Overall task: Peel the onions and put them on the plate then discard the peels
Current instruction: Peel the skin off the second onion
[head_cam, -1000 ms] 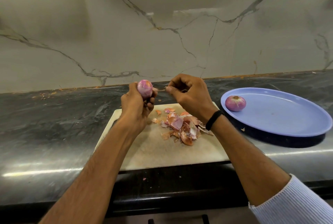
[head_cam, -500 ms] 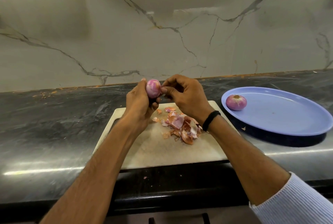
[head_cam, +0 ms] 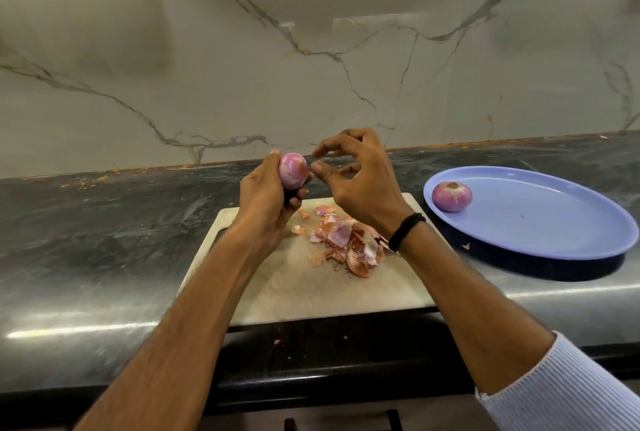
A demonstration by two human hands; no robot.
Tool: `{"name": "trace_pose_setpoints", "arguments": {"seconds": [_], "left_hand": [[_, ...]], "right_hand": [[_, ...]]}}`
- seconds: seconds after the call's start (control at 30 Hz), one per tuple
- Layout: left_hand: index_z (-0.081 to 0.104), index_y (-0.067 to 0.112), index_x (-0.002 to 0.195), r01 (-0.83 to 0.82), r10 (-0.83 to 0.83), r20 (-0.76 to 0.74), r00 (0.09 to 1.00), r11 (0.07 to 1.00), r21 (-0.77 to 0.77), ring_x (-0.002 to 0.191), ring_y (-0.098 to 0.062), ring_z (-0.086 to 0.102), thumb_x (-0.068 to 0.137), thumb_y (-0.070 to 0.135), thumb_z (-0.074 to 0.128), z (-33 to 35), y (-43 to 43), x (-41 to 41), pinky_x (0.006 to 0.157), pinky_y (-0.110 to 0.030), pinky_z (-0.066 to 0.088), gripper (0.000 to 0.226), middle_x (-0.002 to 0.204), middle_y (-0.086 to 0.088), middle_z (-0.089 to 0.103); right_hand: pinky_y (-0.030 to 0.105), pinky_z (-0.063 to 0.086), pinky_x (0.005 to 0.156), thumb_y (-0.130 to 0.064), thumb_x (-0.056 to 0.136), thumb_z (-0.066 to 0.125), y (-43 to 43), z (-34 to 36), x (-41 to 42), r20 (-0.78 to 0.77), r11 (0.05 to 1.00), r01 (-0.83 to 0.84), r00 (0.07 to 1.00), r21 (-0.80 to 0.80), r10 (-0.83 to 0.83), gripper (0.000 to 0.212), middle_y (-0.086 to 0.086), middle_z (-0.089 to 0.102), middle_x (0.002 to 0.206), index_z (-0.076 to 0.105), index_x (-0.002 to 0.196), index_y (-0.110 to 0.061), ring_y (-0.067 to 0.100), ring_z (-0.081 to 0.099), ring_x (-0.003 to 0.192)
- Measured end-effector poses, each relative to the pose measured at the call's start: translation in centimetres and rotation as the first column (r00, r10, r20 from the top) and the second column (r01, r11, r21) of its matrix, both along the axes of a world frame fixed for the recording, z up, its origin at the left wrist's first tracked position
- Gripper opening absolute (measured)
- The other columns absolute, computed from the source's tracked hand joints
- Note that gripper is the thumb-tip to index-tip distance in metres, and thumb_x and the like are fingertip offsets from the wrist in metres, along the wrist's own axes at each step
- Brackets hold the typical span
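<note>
Countertop (head_cam: 86,240): dark and glossy, spread left of and under all fingers.
Left hand (head_cam: 265,202): fingers and thumb curled round the held onion, gripping it from the left and below; same grip and same place as 0.5 s ago.
Held onion (head_cam: 293,171): upright in the left fingers, raised above the board, pink with pale streaks; just beside the right thumb tip. Position unchanged from 0.5 s ago.
Right hand (head_cam: 363,184): fingers loosely curved, thumb and forefinger parted, nothing seen between them. Pinched against the onion 0.5 s ago; now spread, forefinger lifted clear of it.
Peels (head_cam: 346,243): loose heap lying below the right fingers and wrist, on the board; heap as before.
Cutting board (head_cam: 311,292): pale, flat on the countertop, beneath both sets of fingers.
Wristband (head_cam: 406,230): black, round the right wrist.
Plate (head_cam: 536,222): blue, oval, on the countertop well to the right of the right fingers; not moved.
Plated onion (head_cam: 452,195): peeled, resting at the plate's left end, apart from all fingers; unchanged.
</note>
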State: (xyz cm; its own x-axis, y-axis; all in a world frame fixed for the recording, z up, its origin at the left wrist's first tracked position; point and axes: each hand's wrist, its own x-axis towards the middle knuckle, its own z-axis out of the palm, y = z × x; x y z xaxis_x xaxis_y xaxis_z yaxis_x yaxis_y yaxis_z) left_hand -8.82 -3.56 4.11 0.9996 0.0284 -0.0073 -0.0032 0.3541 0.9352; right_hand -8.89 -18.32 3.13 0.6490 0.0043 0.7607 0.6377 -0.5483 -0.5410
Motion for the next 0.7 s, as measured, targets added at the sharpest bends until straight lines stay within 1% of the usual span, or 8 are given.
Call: {"name": "trace_pose_setpoints", "arguments": {"seconds": [0.07,0.13,0.23,0.33,0.5,0.57,0.63,0.7], "left_hand": [[0.061,0.008,0.114,0.005,-0.005,0.019,1.0,1.0,-0.002,0.056,-0.014,0.058,0.103,0.041,0.051,-0.06,-0.04,-0.08,0.05,-0.023,0.046,0.036,0.081,-0.014,0.07],[0.062,0.007,0.11,0.011,-0.011,0.037,0.999,1.0,-0.002,0.056,-0.014,0.057,0.104,0.04,0.05,-0.07,-0.09,-0.25,0.051,-0.023,0.044,0.036,0.075,-0.011,0.067],[0.063,0.008,0.105,0.008,-0.009,0.048,0.999,1.0,0.003,0.055,-0.014,0.057,0.103,0.04,0.05,-0.08,-0.11,-0.51,0.053,-0.024,0.044,0.035,0.068,-0.008,0.067],[0.064,0.009,0.101,0.007,-0.008,0.062,0.998,1.0,0.013,0.056,-0.015,0.056,0.103,0.04,0.05,-0.16,-0.21,-0.65,0.054,-0.025,0.043,0.034,0.069,-0.007,0.068],[0.065,0.01,0.095,-0.007,0.004,0.085,0.996,0.999,0.037,0.056,-0.015,0.055,0.103,0.04,0.05,-0.27,-0.35,-0.71,0.054,-0.026,0.042,0.035,0.063,-0.004,0.067],[0.065,0.009,0.096,-0.005,0.001,0.081,0.997,0.999,0.043,0.055,-0.015,0.055,0.103,0.04,0.05,-0.31,-0.34,-0.69,0.053,-0.025,0.042,0.035,0.064,-0.005,0.067],[0.065,0.009,0.097,-0.007,0.003,0.08,0.997,0.999,0.051,0.054,-0.015,0.055,0.103,0.04,0.05,-0.39,-0.37,-0.65,0.052,-0.024,0.042,0.035,0.064,-0.006,0.066],[0.064,0.009,0.097,-0.013,0.008,0.081,0.997,0.998,0.055,0.053,-0.015,0.054,0.103,0.04,0.05,-0.46,-0.38,-0.53,0.051,-0.024,0.042,0.035,0.064,-0.007,0.064]], "right_hand": [[0.027,0.055,0.079,-0.022,0.081,0.076,0.2,-0.27,0.19,0.028,0.998,-0.009,1.0,-0.055,0.01,0.023,0.007,0.046,0.112,0.067,0.102,-0.022,0.021,0.054,0.103],[0.031,0.054,0.08,-0.02,0.08,0.077,0.36,-0.52,0.25,0.057,0.995,-0.001,0.998,-0.102,0.007,0.025,0.008,0.045,0.11,0.068,0.104,-0.021,0.021,0.051,0.101],[0.03,0.052,0.078,-0.016,0.079,0.079,0.47,-0.51,0.23,0.106,0.992,0.029,0.994,-0.12,-0.017,0.025,0.008,0.044,0.108,0.069,0.102,-0.019,0.02,0.049,0.099],[0.03,0.05,0.078,-0.014,0.078,0.079,0.48,-0.42,0.15,0.157,0.99,0.066,0.987,-0.123,-0.046,0.022,0.01,0.046,0.109,0.07,0.098,-0.017,0.021,0.049,0.098],[0.031,0.049,0.077,-0.008,0.077,0.077,0.65,-0.59,0.06,0.188,0.986,0.088,0.98,-0.14,-0.061,0.021,0.012,0.048,0.112,0.071,0.095,-0.016,0.022,0.048,0.099],[0.029,0.047,0.077,-0.009,0.076,0.078,0.68,-0.6,0.15,0.199,0.986,0.1,0.977,-0.137,-0.071,0.019,0.012,0.049,0.111,0.071,0.092,-0.016,0.022,0.048,0.098],[0.023,0.041,0.079,-0.011,0.075,0.08,0.66,-0.64,0.31,0.21,0.984,0.121,0.973,-0.133,-0.091,0.016,0.011,0.051,0.111,0.071,0.086,-0.017,0.023,0.048,0.096],[0.021,0.037,0.079,-0.012,0.075,0.081,0.66,-0.71,0.43,0.21,0.982,0.13,0.973,-0.138,-0.099,0.014,0.011,0.051,0.111,0.071,0.082,-0.017,0.024,0.049,0.094]]}}
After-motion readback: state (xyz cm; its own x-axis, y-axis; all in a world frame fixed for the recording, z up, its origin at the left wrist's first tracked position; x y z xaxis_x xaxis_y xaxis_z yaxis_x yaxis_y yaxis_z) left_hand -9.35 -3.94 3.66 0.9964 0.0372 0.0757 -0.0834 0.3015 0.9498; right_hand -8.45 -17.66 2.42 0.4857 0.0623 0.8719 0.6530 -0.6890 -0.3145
